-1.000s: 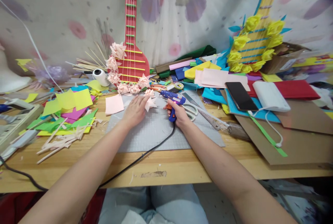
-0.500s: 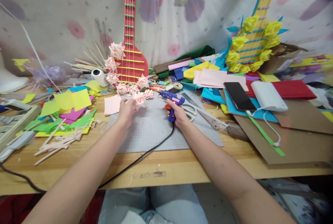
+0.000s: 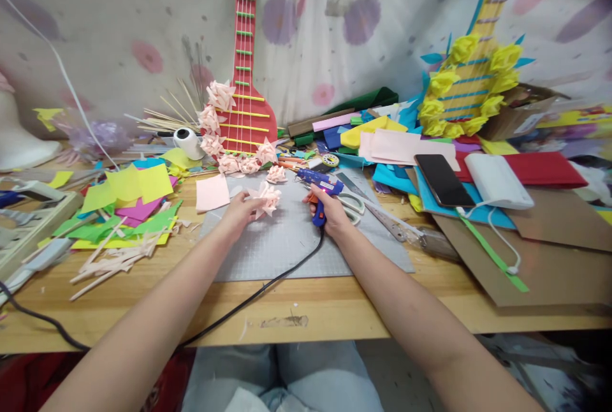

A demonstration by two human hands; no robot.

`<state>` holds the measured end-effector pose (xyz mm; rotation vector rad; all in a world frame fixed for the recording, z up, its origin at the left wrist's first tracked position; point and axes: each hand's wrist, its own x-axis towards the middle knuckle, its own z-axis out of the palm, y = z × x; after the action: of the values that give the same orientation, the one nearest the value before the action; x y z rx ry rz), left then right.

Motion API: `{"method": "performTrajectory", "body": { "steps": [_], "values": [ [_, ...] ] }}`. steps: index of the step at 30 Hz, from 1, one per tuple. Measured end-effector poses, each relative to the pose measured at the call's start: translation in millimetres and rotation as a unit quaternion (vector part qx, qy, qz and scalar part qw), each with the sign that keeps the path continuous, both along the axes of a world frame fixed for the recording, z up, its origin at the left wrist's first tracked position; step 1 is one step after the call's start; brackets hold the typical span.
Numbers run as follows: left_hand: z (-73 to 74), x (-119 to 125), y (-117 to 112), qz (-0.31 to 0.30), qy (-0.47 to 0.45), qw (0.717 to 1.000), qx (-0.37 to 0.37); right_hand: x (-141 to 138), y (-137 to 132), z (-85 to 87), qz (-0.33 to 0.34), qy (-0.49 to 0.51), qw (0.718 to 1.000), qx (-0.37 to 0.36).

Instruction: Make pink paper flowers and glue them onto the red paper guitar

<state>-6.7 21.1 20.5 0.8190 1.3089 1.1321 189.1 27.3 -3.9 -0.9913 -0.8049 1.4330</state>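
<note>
Pinched in my left hand [image 3: 243, 211] is a pink paper flower [image 3: 268, 198], held over the grey cutting mat [image 3: 268, 252]. My right hand [image 3: 329, 208] is wrapped round the orange and blue handle of a glue gun [image 3: 319, 181], its nozzle pointing left and away from me. Behind them leans a red paper guitar [image 3: 246, 112] with yellow and green strips, strings, and pink flowers along its left and lower edge. One more pink flower [image 3: 276, 174] lies on the mat below the guitar. A square of pink paper [image 3: 213, 192] lies left of my left hand.
Scissors [image 3: 352, 208] and a metal ruler [image 3: 373, 206] lie right of the glue gun. A phone [image 3: 444, 179] and a white power bank [image 3: 498, 180] rest on paper and cardboard. A yellow guitar [image 3: 466, 87] stands at back right. Paper scraps [image 3: 127, 208] cover the left; a black cord [image 3: 258, 289] crosses the front.
My left hand has drawn the pink flower toward me, away from the flowers below the guitar. My right hand keeps hold of the glue gun. The view has shifted slightly.
</note>
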Motion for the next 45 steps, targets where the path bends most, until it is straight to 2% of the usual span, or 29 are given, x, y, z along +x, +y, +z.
{"method": "performTrajectory", "body": {
  "steps": [3, 6, 11, 16, 19, 22, 25, 28, 33, 40, 45],
  "values": [
    [0.8, -1.1, 1.8, -0.011, 0.0, 1.0, -0.006, 0.1, 0.5, 0.3, 0.002, 0.004, 1.0, -0.003],
    [5.0, -4.0, 2.8, -0.017, -0.042, 0.998, -0.035, 0.3, 1.1, -0.1, 0.004, 0.002, 1.0, -0.002],
    [11.8, -8.4, 3.9, 0.012, -0.111, 0.99, -0.091, 0.0, 1.3, -0.8, 0.002, -0.014, 1.0, 0.002],
    [11.6, -10.3, 7.6, 0.038, -0.087, 0.99, -0.106, -0.1, 0.8, -0.9, 0.0, -0.016, 1.0, 0.002],
    [10.3, -12.3, 10.0, 0.033, -0.035, 0.994, -0.097, 0.1, 1.1, -2.1, 0.001, -0.012, 1.0, 0.003],
    [9.1, -13.6, 11.9, 0.01, 0.095, 0.993, -0.076, 0.0, 1.8, -3.1, 0.0, -0.01, 1.0, 0.001],
    [8.1, -12.0, 13.1, 0.004, 0.248, 0.967, -0.049, -0.1, 1.9, -2.6, 0.003, -0.009, 1.0, -0.001],
    [7.9, -9.4, 13.6, 0.024, 0.308, 0.95, -0.048, -0.2, 2.0, -2.0, 0.002, -0.011, 1.0, -0.006],
    [14.4, -14.7, 18.3, 0.049, 0.273, 0.96, -0.025, 0.2, 3.1, -3.5, 0.0, -0.014, 1.0, -0.01],
    [29.1, -29.4, 49.2, 0.073, 0.111, 0.991, 0.025, 0.2, 1.3, 0.2, -0.003, -0.011, 1.0, -0.009],
    [20.3, -22.7, 70.3, 0.061, 0.042, 0.995, 0.061, 0.2, 0.9, 1.4, -0.005, -0.003, 1.0, -0.009]
  ]
}}
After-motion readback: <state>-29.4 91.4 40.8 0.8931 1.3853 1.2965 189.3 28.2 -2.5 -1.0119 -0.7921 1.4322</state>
